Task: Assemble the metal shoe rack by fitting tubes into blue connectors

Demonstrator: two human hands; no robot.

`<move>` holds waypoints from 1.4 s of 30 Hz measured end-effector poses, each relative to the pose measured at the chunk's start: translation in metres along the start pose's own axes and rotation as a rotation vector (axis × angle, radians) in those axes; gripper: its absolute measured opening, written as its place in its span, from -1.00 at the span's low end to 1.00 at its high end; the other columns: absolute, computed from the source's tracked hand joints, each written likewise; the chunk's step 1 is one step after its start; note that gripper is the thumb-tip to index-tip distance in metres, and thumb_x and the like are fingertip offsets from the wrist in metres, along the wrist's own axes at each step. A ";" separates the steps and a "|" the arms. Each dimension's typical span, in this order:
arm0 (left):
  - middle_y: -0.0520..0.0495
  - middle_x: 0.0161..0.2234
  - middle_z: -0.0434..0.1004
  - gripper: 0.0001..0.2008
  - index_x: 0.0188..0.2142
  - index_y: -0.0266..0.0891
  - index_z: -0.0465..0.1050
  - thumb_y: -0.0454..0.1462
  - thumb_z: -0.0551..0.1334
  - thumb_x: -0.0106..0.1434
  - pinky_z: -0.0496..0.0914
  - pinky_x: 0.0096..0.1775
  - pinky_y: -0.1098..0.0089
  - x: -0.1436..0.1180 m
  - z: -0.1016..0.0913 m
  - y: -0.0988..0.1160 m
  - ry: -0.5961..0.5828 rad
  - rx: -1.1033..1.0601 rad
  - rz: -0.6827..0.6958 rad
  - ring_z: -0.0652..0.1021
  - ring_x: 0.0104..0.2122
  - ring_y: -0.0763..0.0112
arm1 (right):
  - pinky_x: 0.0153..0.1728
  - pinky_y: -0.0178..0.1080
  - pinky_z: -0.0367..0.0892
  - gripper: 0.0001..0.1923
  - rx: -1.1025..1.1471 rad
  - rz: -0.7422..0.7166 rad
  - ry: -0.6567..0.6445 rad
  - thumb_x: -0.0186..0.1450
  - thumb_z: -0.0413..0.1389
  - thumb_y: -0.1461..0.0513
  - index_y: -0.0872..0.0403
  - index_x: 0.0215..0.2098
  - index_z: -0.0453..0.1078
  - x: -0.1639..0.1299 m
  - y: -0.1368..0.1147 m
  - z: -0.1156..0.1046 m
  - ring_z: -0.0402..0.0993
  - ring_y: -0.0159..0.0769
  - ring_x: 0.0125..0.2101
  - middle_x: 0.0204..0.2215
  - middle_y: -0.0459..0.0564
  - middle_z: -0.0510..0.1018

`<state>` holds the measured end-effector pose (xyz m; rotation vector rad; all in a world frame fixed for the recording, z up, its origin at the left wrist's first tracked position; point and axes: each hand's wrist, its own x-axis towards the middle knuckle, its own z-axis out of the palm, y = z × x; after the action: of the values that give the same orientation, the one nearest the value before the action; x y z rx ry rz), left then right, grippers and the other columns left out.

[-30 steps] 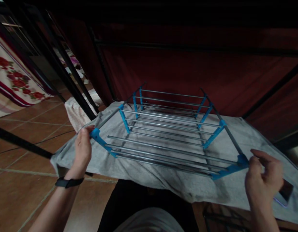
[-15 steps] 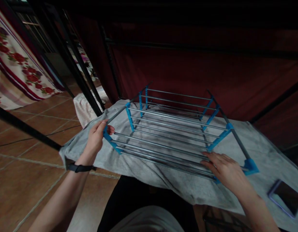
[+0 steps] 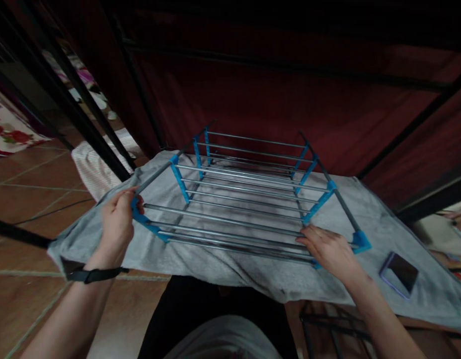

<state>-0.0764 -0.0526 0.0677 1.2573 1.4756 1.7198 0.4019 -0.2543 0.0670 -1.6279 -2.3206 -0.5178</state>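
Note:
A shoe rack [image 3: 223,219] of grey metal tubes and blue plastic connectors lies on a grey cloth [image 3: 253,279]. At its near left corner, my left hand [image 3: 118,217] is closed around the blue connector [image 3: 151,227] and tube end, thumb on top. Toward the near right, my right hand [image 3: 328,249] grips the front tubes with its fingers over them, beside the blue corner connector [image 3: 360,241]. My right palm covers part of the tube ends there.
A phone [image 3: 399,274] lies on the cloth right of the rack. Behind stands a dark red curtain [image 3: 234,99] with black metal bars across it. A black frame post [image 3: 73,104] rises at the left, near a striped cloth [image 3: 92,169]. Below right is a dark metal frame [image 3: 328,324].
The view has swung to the right, so everything appears shifted left. Both hands keep their places on the rack, which shows no clear movement on the cloth.

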 end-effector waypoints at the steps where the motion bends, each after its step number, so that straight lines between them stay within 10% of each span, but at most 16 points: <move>1: 0.10 -0.49 0.47 -0.74 -0.21 -0.30 0.55 -0.19 0.19 0.21 0.29 -0.48 0.48 0.000 0.000 0.000 0.004 0.016 0.011 0.40 -0.52 0.51 | -0.34 -0.27 0.23 -0.72 0.010 -0.006 0.009 0.51 -0.05 0.11 0.06 -0.24 0.40 -0.002 0.001 0.000 0.50 -0.33 -0.39 -0.39 -0.06 0.55; 42: 0.05 -0.51 0.41 -0.48 -0.06 -0.25 0.52 0.12 0.23 0.24 0.22 -0.52 0.45 -0.021 0.008 0.006 -0.164 -0.079 -0.056 0.37 -0.56 0.46 | -0.32 -0.26 0.31 -0.72 0.026 -0.058 0.087 0.51 -0.05 0.05 0.04 -0.14 0.38 -0.030 0.034 0.011 0.57 -0.34 -0.37 -0.32 -0.12 0.57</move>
<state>-0.0598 -0.0682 0.0668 1.2715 1.3225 1.5829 0.4437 -0.2647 0.0491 -1.4997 -2.3070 -0.5575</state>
